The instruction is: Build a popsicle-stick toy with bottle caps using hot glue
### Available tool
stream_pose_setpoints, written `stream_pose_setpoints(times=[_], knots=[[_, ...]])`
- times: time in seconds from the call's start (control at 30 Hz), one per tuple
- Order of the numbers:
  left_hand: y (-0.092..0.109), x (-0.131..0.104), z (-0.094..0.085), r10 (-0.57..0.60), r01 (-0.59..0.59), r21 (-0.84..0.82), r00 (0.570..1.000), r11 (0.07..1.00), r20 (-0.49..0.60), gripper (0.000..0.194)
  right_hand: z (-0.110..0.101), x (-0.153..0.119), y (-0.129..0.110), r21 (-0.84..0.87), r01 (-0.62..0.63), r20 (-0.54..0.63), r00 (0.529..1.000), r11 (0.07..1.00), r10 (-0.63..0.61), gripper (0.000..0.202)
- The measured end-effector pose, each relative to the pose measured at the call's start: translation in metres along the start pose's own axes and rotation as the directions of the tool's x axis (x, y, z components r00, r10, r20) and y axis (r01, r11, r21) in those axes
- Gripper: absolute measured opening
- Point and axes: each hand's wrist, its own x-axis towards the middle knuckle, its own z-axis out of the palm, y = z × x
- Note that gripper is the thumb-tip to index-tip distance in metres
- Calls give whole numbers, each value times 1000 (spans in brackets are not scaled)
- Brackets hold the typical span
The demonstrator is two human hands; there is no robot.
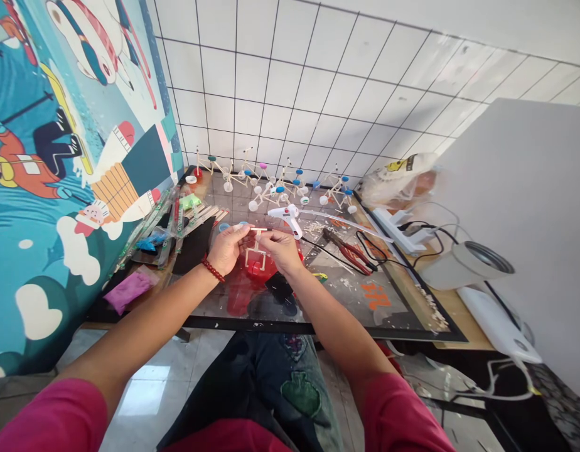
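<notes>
Both hands meet over the middle of the table, pinching a small frame of pale wooden sticks (255, 256). My left hand (228, 250), with a dark red bead bracelet at the wrist, grips the left end of its top crossbar. On the other side, my right hand (284, 252) has thumb and fingers closed on the frame near the bar's right end. Below the hands lie a glossy red item (238, 298) and a dark flat piece (278, 287). Just beyond the right hand lies a white glue gun (286, 216).
Several stick models with bottle-cap wheels (279, 188) stand along the tiled wall. Red-handled pliers (353, 251) and the glue gun's black cable lie to the right, near a power strip (398, 231) and grey lamp (466, 263). Loose sticks (203, 220) and a pink packet (130, 289) are left.
</notes>
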Motion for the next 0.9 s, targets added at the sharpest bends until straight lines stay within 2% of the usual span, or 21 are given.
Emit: stream_pose_setpoints(times=[0.33,0.57,0.77,0.9], knots=[[1,0,0,13,-14,-19,999,1000,-29,29,-1,-1,1,-5,-13,35,999,1000,13,20],[0,1,-1,12,-12,5,1000,1000,-27,29,-1,-1,1,-24,1,22,1000,1000,-1,19],[3,1,-1,-8,8,-30,1000,1000,1,34,0,1,2,39,1,0,1000,999,-1,19],[1,0,0,-51,51,31,999,998,6,30,-1,3,0,72,-1,-36,999,997,4,21]])
